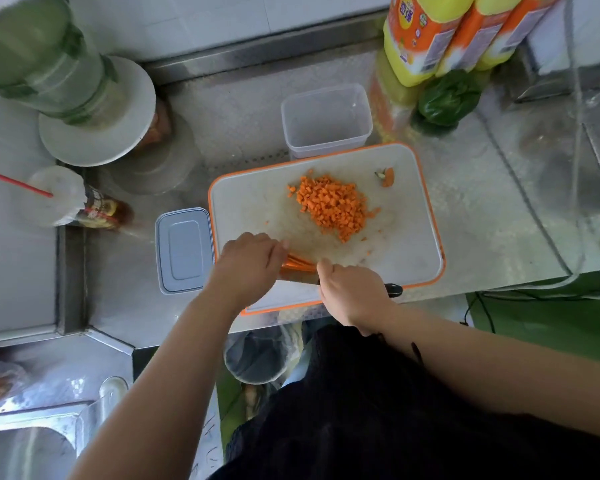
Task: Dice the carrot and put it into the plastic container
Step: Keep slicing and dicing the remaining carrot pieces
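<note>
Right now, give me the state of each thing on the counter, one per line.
plastic container: open, empty
lid: off, lying left of the board
diced carrot: piled on the cutting board
carrot strips: uncut, held down by left hand
knife: gripped by right hand
carrot end: discarded at the board's far corner

Readable text is scarce. Yellow-orange bottles (pixel 426 32) at the back of the worktop (pixel 482 209): label has two large Chinese characters on a red patch, too blurred to make out. Dark bottle (pixel 99 209) lying at left: label print illegible.
</note>
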`<state>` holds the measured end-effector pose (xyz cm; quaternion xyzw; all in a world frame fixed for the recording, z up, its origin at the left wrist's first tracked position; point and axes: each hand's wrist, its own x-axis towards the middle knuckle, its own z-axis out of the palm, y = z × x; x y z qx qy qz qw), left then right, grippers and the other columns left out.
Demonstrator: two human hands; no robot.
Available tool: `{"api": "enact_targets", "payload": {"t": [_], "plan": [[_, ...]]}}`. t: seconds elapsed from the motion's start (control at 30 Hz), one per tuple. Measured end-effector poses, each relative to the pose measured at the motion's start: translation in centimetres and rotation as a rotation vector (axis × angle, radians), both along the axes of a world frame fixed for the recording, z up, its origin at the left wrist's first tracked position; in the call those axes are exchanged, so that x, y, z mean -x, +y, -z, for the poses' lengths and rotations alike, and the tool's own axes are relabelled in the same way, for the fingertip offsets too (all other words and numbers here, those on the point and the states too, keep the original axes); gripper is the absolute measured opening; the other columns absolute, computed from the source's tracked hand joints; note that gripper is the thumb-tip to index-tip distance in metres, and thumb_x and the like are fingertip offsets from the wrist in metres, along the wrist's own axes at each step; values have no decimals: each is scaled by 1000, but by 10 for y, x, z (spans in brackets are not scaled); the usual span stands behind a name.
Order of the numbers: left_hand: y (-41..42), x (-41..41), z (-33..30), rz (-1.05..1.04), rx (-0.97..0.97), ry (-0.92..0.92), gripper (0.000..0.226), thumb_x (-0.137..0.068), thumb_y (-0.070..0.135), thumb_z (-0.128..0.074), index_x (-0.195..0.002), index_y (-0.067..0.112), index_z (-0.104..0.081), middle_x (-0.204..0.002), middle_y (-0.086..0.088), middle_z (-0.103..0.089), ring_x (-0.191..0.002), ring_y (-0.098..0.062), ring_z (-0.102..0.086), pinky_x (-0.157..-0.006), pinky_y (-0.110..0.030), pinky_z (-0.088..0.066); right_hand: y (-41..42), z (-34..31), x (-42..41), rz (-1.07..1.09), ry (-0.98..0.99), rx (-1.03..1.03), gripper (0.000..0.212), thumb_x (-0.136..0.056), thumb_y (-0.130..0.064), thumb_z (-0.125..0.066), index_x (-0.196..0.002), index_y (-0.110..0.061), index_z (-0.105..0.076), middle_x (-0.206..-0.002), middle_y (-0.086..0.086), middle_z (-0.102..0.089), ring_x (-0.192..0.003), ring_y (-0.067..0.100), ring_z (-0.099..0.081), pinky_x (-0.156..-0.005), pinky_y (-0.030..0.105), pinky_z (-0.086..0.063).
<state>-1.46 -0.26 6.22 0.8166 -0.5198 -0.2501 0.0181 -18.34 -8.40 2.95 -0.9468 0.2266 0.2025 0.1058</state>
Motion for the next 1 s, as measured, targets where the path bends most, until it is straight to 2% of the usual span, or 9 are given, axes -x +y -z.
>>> {"api": "enact_targets", "payload": {"t": [0.07, 0.13, 0.2, 0.3, 0.43, 0.57, 0.7, 0.9, 1.0], "plan": [[-12, -1, 7, 130, -187, -41, 47, -104, 43, -17, -86, 19, -52, -90, -5, -55, -92, -28, -50, -84, -42, -42, 1, -5, -1, 17, -34, -11, 54, -40, -16, -88, -79, -7, -52, -49, 0, -50, -30, 19, -38, -45, 14, 0], [-21, -3, 15, 159, -243, -7, 46, -104, 45, -17, -87, 20, -52, -89, -3, -51, -93, -27, -50, -83, -41, -40, 2, -4, -2, 59, -119, -31, 54, -28, -12, -88, -69, -7, -52, -41, 1, -44, -25, 19, -39, -50, 12, 4], [-28, -4, 20, 178, -270, 13, 48, -104, 46, -17, -89, 19, -54, -89, -2, -49, -93, -25, -50, -84, -41, -39, 3, -5, -3, 62, -156, -9, 50, -33, -11, -88, -69, -5, -54, -42, 2, -46, -26, 21, -42, -51, 14, 4], [-39, -6, 22, 202, -332, 15, 59, -103, 48, -15, -99, 14, -62, -93, -4, -59, -96, -25, -53, -88, -42, -41, 4, -11, -3, 36, -126, 30, 43, -51, -14, -84, -82, -2, -57, -52, 6, -54, -36, 24, -52, -46, 17, 2], [-47, -12, 22, 157, -293, 98, 66, -102, 52, -15, -100, 15, -70, -100, -4, -66, -99, -25, -58, -92, -41, -43, 8, -13, -1, 103, -185, 37, 45, -37, -13, -86, -69, -5, -56, -42, 1, -45, -26, 20, -41, -52, 13, 4], [-45, -28, 7, 60, -46, 161, 62, -102, 51, -20, -77, 21, -69, -88, -1, -68, -91, -24, -61, -89, -41, -45, 8, -10, 3, 141, -219, 21, 45, -32, -8, -83, -66, -5, -54, -40, 1, -43, -25, 19, -39, -51, 11, 2], [-30, -36, 6, 123, -206, 74, 68, -100, 55, -16, -78, 22, -71, -86, -4, -68, -87, -25, -61, -88, -42, -47, 5, -10, 6, 158, -248, 37, 44, -33, -7, -82, -66, -5, -54, -40, 1, -42, -24, 19, -39, -51, 9, 0], [-37, -30, 14, 127, -322, 124, 67, -102, 53, -16, -90, 17, -71, -83, -6, -68, -86, -21, -61, -87, -40, -47, 6, -9, 8, 152, -272, 78, 42, -36, -9, -83, -62, -9, -50, -39, -1, -39, -26, 17, -30, -51, 11, 1], [-43, -34, 19, 147, -354, 143, 54, -102, 48, -28, -92, 17, -71, -83, -4, -68, -86, -20, -60, -85, -36, -46, 6, -11, 9, 144, -297, 102, 38, -37, -7, -79, -61, -9, -50, -39, -1, -35, -26, 17, -27, -52, 11, 1]]}}
